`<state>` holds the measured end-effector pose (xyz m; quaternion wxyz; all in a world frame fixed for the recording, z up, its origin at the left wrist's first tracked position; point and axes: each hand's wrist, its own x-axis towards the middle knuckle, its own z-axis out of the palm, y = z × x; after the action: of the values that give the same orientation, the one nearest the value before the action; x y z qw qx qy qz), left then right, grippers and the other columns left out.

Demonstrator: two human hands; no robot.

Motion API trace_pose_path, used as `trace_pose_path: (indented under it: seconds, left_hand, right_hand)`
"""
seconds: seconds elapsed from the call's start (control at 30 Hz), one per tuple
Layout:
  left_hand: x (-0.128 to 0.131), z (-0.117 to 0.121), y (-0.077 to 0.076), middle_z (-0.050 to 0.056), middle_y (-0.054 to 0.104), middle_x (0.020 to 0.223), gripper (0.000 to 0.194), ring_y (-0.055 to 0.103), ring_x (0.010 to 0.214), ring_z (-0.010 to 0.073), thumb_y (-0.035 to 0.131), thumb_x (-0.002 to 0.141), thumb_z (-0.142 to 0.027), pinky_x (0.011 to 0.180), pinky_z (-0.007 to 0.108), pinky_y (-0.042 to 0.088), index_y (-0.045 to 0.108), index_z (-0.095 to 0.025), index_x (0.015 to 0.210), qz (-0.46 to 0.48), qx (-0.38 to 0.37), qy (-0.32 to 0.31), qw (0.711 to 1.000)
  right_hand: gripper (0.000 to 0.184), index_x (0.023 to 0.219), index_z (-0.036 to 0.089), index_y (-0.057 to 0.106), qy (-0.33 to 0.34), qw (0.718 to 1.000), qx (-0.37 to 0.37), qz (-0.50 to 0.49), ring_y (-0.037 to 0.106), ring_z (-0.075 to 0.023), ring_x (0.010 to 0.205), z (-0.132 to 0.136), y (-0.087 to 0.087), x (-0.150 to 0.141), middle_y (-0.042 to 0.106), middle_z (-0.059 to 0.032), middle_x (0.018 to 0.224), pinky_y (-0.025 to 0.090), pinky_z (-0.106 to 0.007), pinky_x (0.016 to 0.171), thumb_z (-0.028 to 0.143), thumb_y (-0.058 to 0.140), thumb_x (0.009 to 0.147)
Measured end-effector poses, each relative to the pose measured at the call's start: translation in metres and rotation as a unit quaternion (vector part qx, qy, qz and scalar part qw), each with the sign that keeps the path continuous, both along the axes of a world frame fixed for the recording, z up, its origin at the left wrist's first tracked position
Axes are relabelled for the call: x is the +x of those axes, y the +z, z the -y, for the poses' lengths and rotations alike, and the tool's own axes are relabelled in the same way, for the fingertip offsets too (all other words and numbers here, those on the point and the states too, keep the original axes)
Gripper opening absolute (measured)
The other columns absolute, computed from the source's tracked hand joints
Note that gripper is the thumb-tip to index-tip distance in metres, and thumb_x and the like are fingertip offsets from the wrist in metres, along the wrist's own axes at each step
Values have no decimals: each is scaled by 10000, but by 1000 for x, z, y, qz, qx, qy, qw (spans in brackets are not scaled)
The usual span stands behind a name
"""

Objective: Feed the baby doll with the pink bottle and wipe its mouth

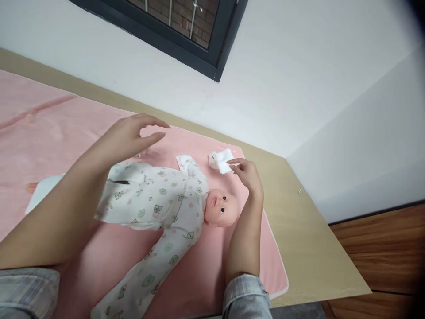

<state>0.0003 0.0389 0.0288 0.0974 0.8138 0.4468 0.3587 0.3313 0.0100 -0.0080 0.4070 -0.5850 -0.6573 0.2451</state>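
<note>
A baby doll lies on its back with its head to the right. It wears a white shirt with small green and pink prints; one long sleeve stretches toward me, the other is bunched at the far side. My left hand hovers over the doll's lower body, thumb and fingers apart, holding nothing. Beyond the doll's head, my right hand pinches the edge of a small folded white cloth. A white piece around the doll's lower end is partly hidden by my left forearm.
Under the doll is a pink blanket with a pale border. It covers much of a light wooden tabletop, whose corner is at the right. A white wall and a dark-framed window stand behind. Brown wooden panelling is at lower right.
</note>
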Motion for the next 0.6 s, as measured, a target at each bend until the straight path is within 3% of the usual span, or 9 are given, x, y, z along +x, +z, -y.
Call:
trace_pose_path:
  seconds: [0.1,0.23,0.43,0.5,0.6]
  left_hand:
    - [-23,-6,6,35,644,1209,334,574,1123,247,489,975,-381,1006,403,435,651,-161,1167,26,-11,56,998]
    - [-46,-15,6,7,654,1174,359,588,1103,228,489,968,-397,1012,374,434,656,-151,1169,50,-22,100,993]
    - [-76,-42,-11,37,643,1144,418,608,1041,246,507,965,-475,962,424,473,623,-145,1195,22,-72,133,988]
    - [-86,-55,-21,67,620,1187,502,605,1039,255,499,963,-544,948,439,484,573,-147,1263,-12,-97,135,986]
    - [-98,-69,-32,105,599,1215,733,598,1039,276,495,905,-712,939,456,491,491,-124,1342,-58,-121,136,982]
  right_hand:
    - [265,997,206,730,-40,999,-16,-22,556,-151,610,-15,-13,17,660,-21,716,504,-354,698,249,624,758]
    - [382,1106,214,692,-50,997,-18,-58,582,-141,657,-35,-24,23,704,-34,892,515,-358,766,275,640,732]
    - [671,1328,186,551,-38,988,-55,-143,639,-175,711,-69,-51,27,652,20,635,517,-402,868,296,722,688]
    - [745,1341,166,528,-42,981,-85,-172,661,-179,747,-74,-62,30,688,-8,735,525,-405,878,271,766,644]
    - [716,1283,173,566,-53,972,-104,-203,681,-180,775,-74,-74,34,689,-71,1011,555,-396,855,249,794,609]
